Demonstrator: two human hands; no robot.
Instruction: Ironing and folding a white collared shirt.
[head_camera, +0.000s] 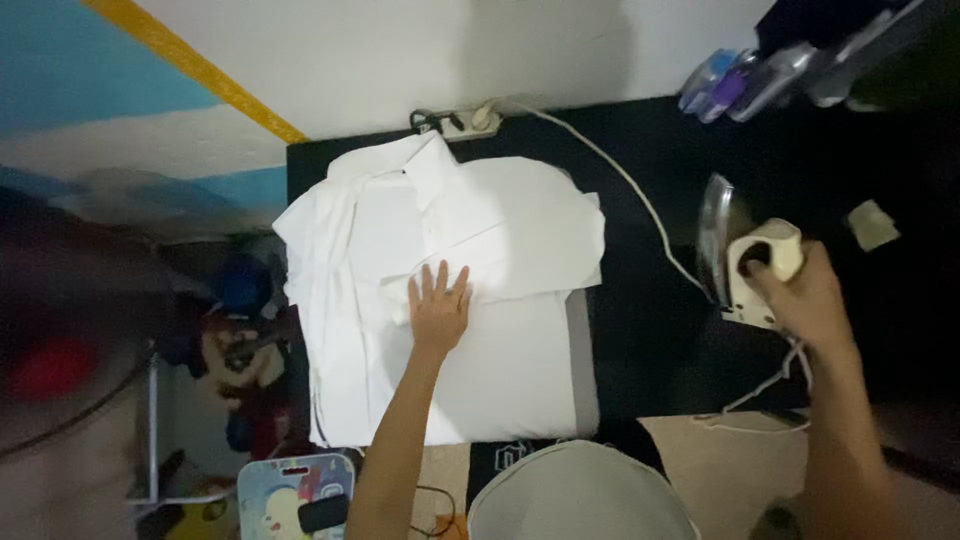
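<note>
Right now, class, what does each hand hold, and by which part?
The right hand grips the iron by its handle. The left hand holds nothing; it lies flat on the white shirt.

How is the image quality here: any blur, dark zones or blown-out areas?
Head view: dim overall; the white shirt is nearly blown out, the black table swallows detail, the left edge is motion-smeared, and the left hand, right hand and iron look soft.

**Black tabletop and its load**

The black tabletop (650, 330) carried a white pad (520, 380) with a white shirt (450, 230) spread over it. To the right a clothes iron (745, 255) stood on its heel, its white cord (640, 200) trailing back to a power strip (460, 122) at the wall edge.
</note>
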